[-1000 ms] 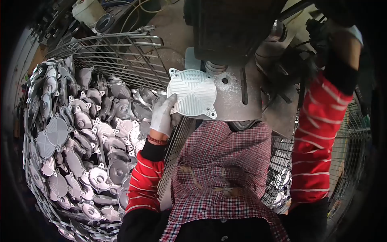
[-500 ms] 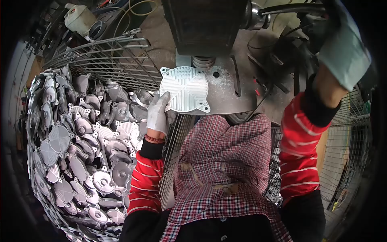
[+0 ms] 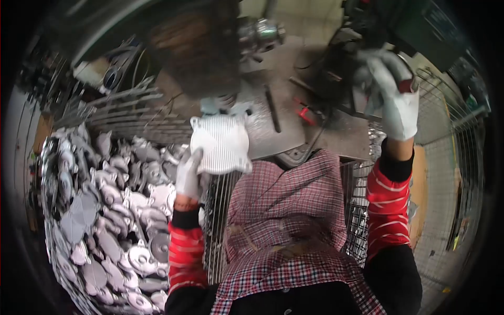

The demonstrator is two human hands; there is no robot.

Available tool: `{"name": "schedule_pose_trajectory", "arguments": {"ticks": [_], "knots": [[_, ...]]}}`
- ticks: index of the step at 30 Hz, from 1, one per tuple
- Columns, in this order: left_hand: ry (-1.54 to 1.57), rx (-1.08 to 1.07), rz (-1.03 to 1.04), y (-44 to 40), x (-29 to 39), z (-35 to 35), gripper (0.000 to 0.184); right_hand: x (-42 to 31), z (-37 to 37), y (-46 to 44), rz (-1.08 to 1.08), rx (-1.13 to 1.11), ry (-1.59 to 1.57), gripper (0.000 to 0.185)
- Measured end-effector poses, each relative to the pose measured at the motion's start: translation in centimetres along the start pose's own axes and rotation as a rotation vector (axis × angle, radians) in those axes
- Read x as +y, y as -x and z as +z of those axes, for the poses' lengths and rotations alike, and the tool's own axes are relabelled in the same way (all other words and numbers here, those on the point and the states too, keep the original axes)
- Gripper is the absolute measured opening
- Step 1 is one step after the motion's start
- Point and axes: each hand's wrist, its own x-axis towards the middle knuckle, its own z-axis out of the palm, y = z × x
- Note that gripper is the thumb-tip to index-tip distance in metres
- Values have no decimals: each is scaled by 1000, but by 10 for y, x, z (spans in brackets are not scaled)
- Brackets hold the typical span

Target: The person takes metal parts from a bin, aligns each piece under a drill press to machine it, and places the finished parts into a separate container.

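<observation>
A round, ribbed metal plate with corner lugs lies at the front left edge of the metal worktable, below a dark machine head. My left hand, in a pale glove, grips the plate's lower left edge. At the upper right my right hand, gloved in white, is raised with its fingers curled round a reddish-brown, rounded end of a handle. The rest of that handle is blurred and partly hidden.
A wire bin on the left is heaped with similar metal parts. Red-handled tool rests on the worktable. More wire mesh stands at the right. A pale container is at the upper left.
The view has swung to the right. My right hand has come down from the top right edge and its curled fingers now show at the handle. My left hand still holds the plate.
</observation>
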Motion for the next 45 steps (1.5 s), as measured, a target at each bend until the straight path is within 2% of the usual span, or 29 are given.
{"name": "schedule_pose_trajectory", "arguments": {"ticks": [1, 2, 3, 4, 6, 7, 10, 12, 13, 15, 17, 19, 20, 21, 23, 24, 27, 28, 30, 31, 34, 36, 37, 39, 45], "knots": [[-36, -18, -4, 14, 9, 14, 25, 14, -20, 6, 75, 83, -91, 29], [-34, -125, -10, 22, 16, 36, 39, 25, -46, 5, 43, 173, -182, 28], [-47, -283, -166, 28, 29, 48, 46, 31, -68, 4, 12, 251, -272, 26], [-593, -390, 472, 19, 22, 68, 46, 35, -78, 5, 10, 271, -249, 26], [-1058, -406, 1129, -7, 4, 127, 45, 42, -82, -2, -65, 655, -494, 24], [-880, -428, 1004, -18, -5, 166, 43, 54, -79, -5, -153, 617, -470, 24], [-379, -504, 668, -41, -21, 258, 35, 66, -69, 1, -122, 519, -337, 24], [279, -488, -185, -49, -23, 285, 22, 83, -83, 4, -64, 372, -377, 22], [274, -496, -185, -50, -23, 291, 22, 86, -90, 0, -67, 380, -376, 22], [231, -470, -152, -51, -24, 295, 20, 94, -103, -11, 57, 373, -814, 21], [216, -493, -166, -54, -27, 300, 21, 116, -100, -40, 17, 682, -984, 21], [213, -462, -164, -53, -21, 303, 23, 122, -85, -46, 58, 718, -1042, 19], [261, -435, -163, -48, -18, 305, 22, 125, -82, -43, 100, 527, -1135, 14], [259, -433, -163, -50, -17, 304, 22, 129, -79, -37, 91, 572, -1126, 18], [226, -479, -141, -56, -21, 301, 23, 124, -111, -31, 62, 516, -1043, 22], [218, -491, -163, -59, -21, 300, 23, 95, -128, -24, -69, 541, -924, 26], [221, -472, -155, -60, -21, 300, 23, 34, -225, 3, -587, 497, -197, 34], [218, -473, -160, -60, -22, 299, 23, -16, -247, 6, -365, -265, -486, 28], [226, -491, -166, -60, -22, 300, 23, -46, -246, 18, -98, -1033, -721, 22], [239, -493, -163, -58, -21, 301, 23, -47, -233, 29, -342, -904, -719, 17], [202, -511, -116, -58, -23, 301, 24, -42, -208, 56, -639, -578, -660, 14], [185, -494, -125, -56, -21, 299, 24, -42, -184, 65, -623, -526, -671, 16], [176, -498, -125, -56, -18, 300, 24, -40, -175, 67, -645, -417, -788, 12], [157, -507, -154, -59, -13, 299, 27, -41, -169, 67, -674, -318, -901, 19], [164, -524, -169, -58, -17, 297, 34, -27, -165, 76, -601, -263, -866, 22]]}}
